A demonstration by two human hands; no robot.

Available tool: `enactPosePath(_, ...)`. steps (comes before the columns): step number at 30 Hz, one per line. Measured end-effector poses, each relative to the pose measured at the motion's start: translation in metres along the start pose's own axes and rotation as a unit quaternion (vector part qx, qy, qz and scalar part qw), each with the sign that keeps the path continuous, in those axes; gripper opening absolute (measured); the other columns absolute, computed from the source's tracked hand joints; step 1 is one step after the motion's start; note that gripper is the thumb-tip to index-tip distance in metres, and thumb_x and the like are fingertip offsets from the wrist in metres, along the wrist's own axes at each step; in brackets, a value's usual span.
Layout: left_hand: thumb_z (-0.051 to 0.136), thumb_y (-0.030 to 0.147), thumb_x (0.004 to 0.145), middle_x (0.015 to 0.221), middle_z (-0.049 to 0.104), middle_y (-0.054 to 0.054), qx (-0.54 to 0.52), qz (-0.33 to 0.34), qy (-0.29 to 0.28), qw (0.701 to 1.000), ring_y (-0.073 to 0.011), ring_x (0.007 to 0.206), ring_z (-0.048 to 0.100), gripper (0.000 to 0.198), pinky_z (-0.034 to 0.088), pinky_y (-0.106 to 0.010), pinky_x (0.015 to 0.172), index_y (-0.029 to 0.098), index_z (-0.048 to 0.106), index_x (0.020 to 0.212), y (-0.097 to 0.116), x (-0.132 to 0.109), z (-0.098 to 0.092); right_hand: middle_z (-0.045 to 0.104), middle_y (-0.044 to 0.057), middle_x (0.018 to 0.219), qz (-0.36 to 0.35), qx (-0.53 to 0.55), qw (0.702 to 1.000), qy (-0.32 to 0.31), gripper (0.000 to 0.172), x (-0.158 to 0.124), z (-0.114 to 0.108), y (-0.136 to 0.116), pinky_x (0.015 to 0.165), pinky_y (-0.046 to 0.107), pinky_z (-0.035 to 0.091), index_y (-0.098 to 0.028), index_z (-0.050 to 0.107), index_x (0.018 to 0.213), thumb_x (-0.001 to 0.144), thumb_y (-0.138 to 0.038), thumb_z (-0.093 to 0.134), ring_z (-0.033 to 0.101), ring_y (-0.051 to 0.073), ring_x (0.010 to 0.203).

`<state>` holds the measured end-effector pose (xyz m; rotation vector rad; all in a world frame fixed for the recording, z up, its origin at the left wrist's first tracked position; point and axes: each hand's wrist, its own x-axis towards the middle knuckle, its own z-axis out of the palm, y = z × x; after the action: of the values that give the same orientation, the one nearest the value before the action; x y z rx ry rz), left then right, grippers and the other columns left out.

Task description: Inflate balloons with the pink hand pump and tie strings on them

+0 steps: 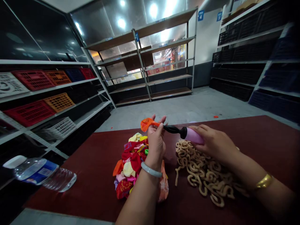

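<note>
Over the table, my left hand (156, 137) pinches the neck of a limp orange balloon (146, 124) between thumb and fingers, at the tip of a hand balloon pump. The pump (193, 136) has a pale purple body and a black nozzle end pointing left. My right hand (214, 142) is wrapped round its purple body. Below my left hand lies a heap of flat balloons (128, 168) in red, yellow, orange, pink and other colours. A tangled pile of tan, cord-like loops (203, 172) spreads under my right hand. The exact fit of balloon on nozzle is hidden by my fingers.
A capped water bottle (44, 173) is at the left of the dark red table (93, 159). Metal shelves with plastic crates (29, 79) line the left side. Bare shelving (150, 81) stands at the back, and dark crates (236, 67) fill the right racks.
</note>
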<state>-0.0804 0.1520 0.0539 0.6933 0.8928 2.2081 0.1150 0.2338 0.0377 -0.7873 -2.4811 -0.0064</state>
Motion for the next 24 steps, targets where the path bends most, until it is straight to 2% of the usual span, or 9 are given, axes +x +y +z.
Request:
enactPosePath(6,0.068,0.019,0.084,0.123,0.067,-0.013,-0.041,-0.045,-0.027,0.998,-0.0226,0.119,0.060,0.041,0.048,-0.033,0.093,0.019,0.056,0.123,0.002,-0.008,0.007,0.062,0.007,0.128,0.014,0.015,1.000,0.005,0.054,0.000,0.002,-0.001,0.073,0.038,0.052,-0.027,0.053,0.134,0.082,-0.041,0.061,0.066,0.026,0.098)
enactPosePath(10,0.067,0.020,0.085,0.120,0.068,-0.014,-0.065,-0.064,-0.044,0.995,-0.0233,0.119,0.060,0.029,0.048,-0.033,0.092,0.016,0.061,0.114,0.002,-0.012,0.011,0.061,0.006,0.130,0.017,0.024,0.999,0.016,0.054,0.001,0.001,0.001,0.075,0.039,0.053,-0.027,0.053,0.133,0.082,-0.042,0.061,0.066,0.026,0.099)
enactPosePath(15,0.060,0.038,0.091,0.116,0.070,-0.014,-0.094,-0.064,-0.052,0.992,-0.0248,0.116,0.061,0.024,0.048,-0.037,0.091,0.016,0.062,0.102,0.000,-0.011,0.010,0.061,0.004,0.131,0.020,0.024,0.999,0.016,0.053,0.002,-0.001,0.000,0.076,0.039,0.052,-0.029,0.053,0.134,0.083,-0.044,0.060,0.065,0.026,0.102)
enactPosePath(17,0.063,0.036,0.090,0.115,0.070,-0.013,-0.090,-0.051,-0.053,0.993,-0.0226,0.112,0.063,0.020,0.048,-0.034,0.089,0.017,0.061,0.096,-0.002,-0.011,0.010,0.061,0.005,0.130,0.018,0.029,0.999,0.019,0.053,0.001,-0.001,-0.001,0.077,0.039,0.052,-0.028,0.053,0.134,0.084,-0.046,0.059,0.065,0.026,0.104)
enactPosePath(20,0.070,0.034,0.085,0.115,0.071,-0.013,-0.075,-0.056,-0.057,0.994,-0.0179,0.095,0.068,0.021,0.048,-0.029,0.083,0.018,0.058,0.091,-0.006,-0.013,0.012,0.061,0.004,0.130,0.012,0.035,0.999,0.017,0.053,0.001,-0.001,0.000,0.078,0.038,0.052,-0.028,0.052,0.134,0.084,-0.046,0.059,0.065,0.025,0.104)
enactPosePath(24,0.073,0.035,0.081,0.114,0.071,-0.014,-0.053,-0.090,-0.054,0.993,-0.0177,0.084,0.069,0.024,0.050,-0.031,0.080,0.016,0.059,0.087,-0.010,-0.016,0.015,0.061,0.003,0.130,0.007,0.029,0.999,0.017,0.053,-0.001,-0.002,0.002,0.078,0.039,0.052,-0.029,0.051,0.134,0.084,-0.047,0.060,0.065,0.025,0.103)
